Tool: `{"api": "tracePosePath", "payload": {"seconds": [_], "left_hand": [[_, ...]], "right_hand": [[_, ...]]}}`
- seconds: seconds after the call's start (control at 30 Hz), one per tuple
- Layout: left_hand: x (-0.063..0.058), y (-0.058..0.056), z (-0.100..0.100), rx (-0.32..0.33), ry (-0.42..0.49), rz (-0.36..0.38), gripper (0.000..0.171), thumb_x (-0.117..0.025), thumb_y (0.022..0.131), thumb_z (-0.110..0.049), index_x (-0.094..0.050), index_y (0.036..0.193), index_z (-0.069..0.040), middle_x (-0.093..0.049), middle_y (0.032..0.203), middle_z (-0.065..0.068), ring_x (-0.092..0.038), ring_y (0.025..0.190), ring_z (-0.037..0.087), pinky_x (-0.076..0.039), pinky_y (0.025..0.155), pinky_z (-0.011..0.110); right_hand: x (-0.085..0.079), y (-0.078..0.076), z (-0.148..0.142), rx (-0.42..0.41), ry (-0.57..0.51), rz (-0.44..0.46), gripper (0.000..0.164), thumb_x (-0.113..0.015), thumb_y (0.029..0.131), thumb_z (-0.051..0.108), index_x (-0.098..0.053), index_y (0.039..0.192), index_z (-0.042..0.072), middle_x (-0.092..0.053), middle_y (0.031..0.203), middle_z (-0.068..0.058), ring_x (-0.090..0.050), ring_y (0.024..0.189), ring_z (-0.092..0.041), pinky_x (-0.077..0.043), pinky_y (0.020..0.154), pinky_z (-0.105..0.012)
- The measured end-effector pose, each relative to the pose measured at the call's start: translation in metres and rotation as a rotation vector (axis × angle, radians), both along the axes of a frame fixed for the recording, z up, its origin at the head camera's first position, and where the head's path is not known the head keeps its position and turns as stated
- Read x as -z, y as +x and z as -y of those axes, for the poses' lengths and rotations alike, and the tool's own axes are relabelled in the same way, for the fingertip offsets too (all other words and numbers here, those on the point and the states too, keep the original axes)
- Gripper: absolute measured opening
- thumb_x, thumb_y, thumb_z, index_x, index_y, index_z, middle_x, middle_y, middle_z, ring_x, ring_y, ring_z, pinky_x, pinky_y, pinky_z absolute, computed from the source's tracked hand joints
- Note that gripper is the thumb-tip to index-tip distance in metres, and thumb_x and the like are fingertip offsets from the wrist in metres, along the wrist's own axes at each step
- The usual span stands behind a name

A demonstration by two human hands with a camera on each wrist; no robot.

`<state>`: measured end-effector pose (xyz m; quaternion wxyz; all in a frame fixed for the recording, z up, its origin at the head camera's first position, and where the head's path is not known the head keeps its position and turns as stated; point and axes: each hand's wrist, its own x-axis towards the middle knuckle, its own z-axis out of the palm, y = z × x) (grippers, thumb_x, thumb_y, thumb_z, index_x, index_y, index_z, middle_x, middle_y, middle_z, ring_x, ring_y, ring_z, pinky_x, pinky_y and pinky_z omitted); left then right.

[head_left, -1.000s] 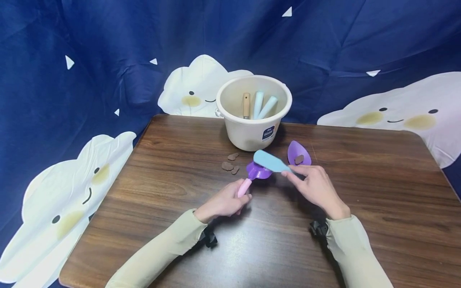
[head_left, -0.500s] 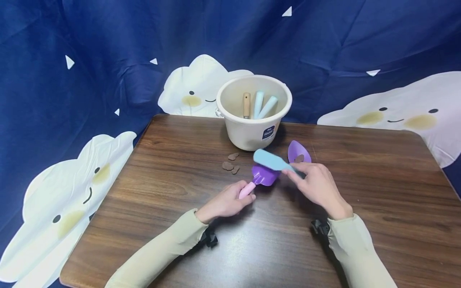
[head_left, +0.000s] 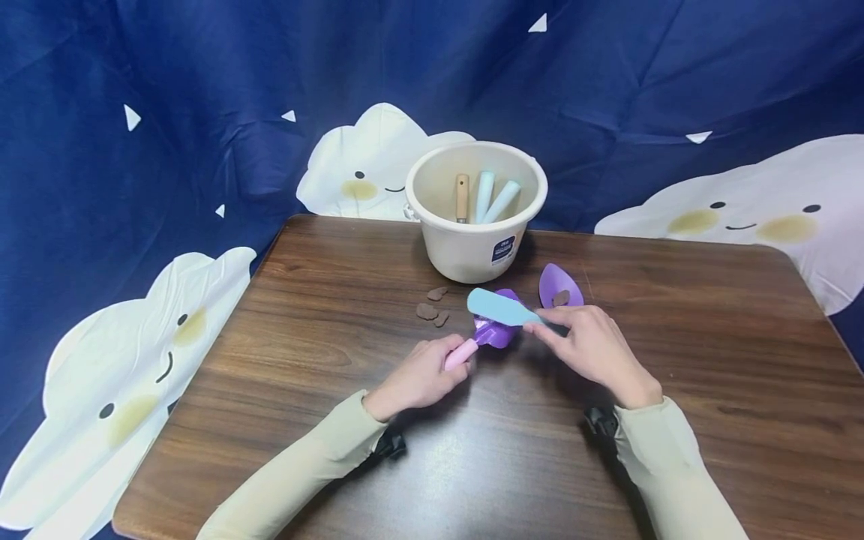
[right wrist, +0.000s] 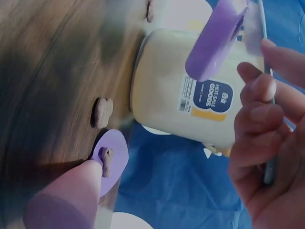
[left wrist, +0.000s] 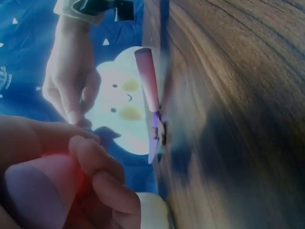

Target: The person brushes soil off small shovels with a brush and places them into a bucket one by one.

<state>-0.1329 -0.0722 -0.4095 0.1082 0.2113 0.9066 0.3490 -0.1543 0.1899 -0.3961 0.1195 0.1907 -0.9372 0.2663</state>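
My left hand grips the pink handle of a small purple shovel, its scoop raised over the table. In the left wrist view, my left fingers curl round that handle. With thumb and fingers, my right hand holds a flat light blue spatula, whose blade lies across part of the scoop in the head view. The right wrist view shows the spatula nearly edge-on beside the scoop. A second purple shovel rests on the table beyond my right hand, bearing a brown lump.
A cream bucket at the back of the wooden table contains a wooden handle and two light blue handles. Several flat brown lumps lie in front of it. A blue cloth with clouds hangs behind.
The held shovel's scoop has shifted right and turned in my left hand. My right hand has brought the spatula blade slightly left and lower, across the scoop.
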Motion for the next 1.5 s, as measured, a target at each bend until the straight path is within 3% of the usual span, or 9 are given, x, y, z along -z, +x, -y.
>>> {"api": "tracePosePath", "payload": {"seconds": [0.27,0.43,0.67,0.83,1.0,1.17,1.3,1.5], "left_hand": [[-0.003,0.003,0.002,0.033,-0.020,-0.029,0.011,-0.064,0.088,-0.021,-0.055,0.082,-0.022,-0.047,0.064,-0.007,-0.043,0.054,0.006,-0.037,0.046,0.021],[-0.006,0.004,0.002,0.051,-0.020,-0.049,0.008,-0.062,0.087,-0.021,-0.057,0.082,-0.021,-0.048,0.063,-0.008,-0.042,0.052,0.005,-0.036,0.045,0.020],[-0.011,-0.001,0.002,0.072,0.012,-0.101,0.012,-0.063,0.089,-0.029,-0.060,0.083,-0.018,-0.048,0.062,-0.009,-0.043,0.051,0.003,-0.037,0.045,0.019],[-0.023,-0.007,0.002,0.105,0.068,-0.119,0.016,-0.063,0.091,-0.035,-0.062,0.086,-0.020,-0.049,0.063,-0.010,-0.044,0.054,0.002,-0.040,0.048,0.019],[-0.038,-0.014,0.002,0.113,0.185,-0.076,0.009,-0.062,0.092,-0.031,-0.063,0.091,-0.022,-0.051,0.066,-0.009,-0.044,0.055,0.002,-0.040,0.050,0.020],[-0.048,-0.024,0.000,0.115,0.388,0.071,0.011,-0.058,0.095,-0.021,-0.064,0.101,-0.015,-0.052,0.067,-0.003,-0.042,0.055,0.007,-0.034,0.047,0.020],[-0.051,-0.033,-0.006,0.072,0.595,0.197,0.019,-0.051,0.097,-0.012,-0.061,0.111,-0.004,-0.053,0.071,0.004,-0.047,0.054,0.012,-0.036,0.043,0.021],[-0.054,-0.049,-0.016,-0.012,0.828,0.249,0.031,-0.042,0.095,-0.004,-0.050,0.122,0.009,-0.052,0.075,0.004,-0.049,0.054,0.013,-0.043,0.049,0.024]], "right_hand": [[0.001,-0.001,-0.016,0.122,0.023,0.003,0.028,-0.068,0.089,0.032,-0.075,0.108,0.013,-0.074,0.093,-0.014,-0.069,0.079,-0.036,-0.050,0.061,-0.050],[0.001,-0.001,-0.023,0.190,0.055,0.049,0.033,-0.065,0.091,0.037,-0.074,0.110,0.012,-0.074,0.092,-0.016,-0.067,0.078,-0.037,-0.048,0.056,-0.049],[0.005,0.001,-0.029,0.223,0.080,0.097,0.030,-0.064,0.090,0.037,-0.074,0.107,0.014,-0.074,0.087,-0.014,-0.066,0.075,-0.035,-0.045,0.048,-0.042],[0.006,0.002,-0.029,0.234,0.062,0.089,0.028,-0.066,0.089,0.035,-0.075,0.104,0.014,-0.073,0.082,-0.012,-0.066,0.073,-0.034,-0.044,0.047,-0.041],[0.006,0.001,-0.029,0.232,0.050,0.085,0.030,-0.066,0.089,0.038,-0.075,0.103,0.013,-0.074,0.083,-0.012,-0.067,0.076,-0.035,-0.046,0.050,-0.043],[0.007,0.001,-0.029,0.229,0.039,0.086,0.030,-0.066,0.089,0.038,-0.076,0.102,0.013,-0.074,0.083,-0.011,-0.067,0.076,-0.034,-0.046,0.050,-0.042],[0.007,0.000,-0.028,0.221,0.032,0.087,0.031,-0.066,0.089,0.039,-0.076,0.102,0.013,-0.074,0.082,-0.010,-0.068,0.077,-0.033,-0.047,0.051,-0.042],[0.008,0.000,-0.028,0.225,0.024,0.093,0.033,-0.065,0.090,0.041,-0.075,0.104,0.013,-0.075,0.085,-0.011,-0.068,0.079,-0.034,-0.048,0.053,-0.043]]}}
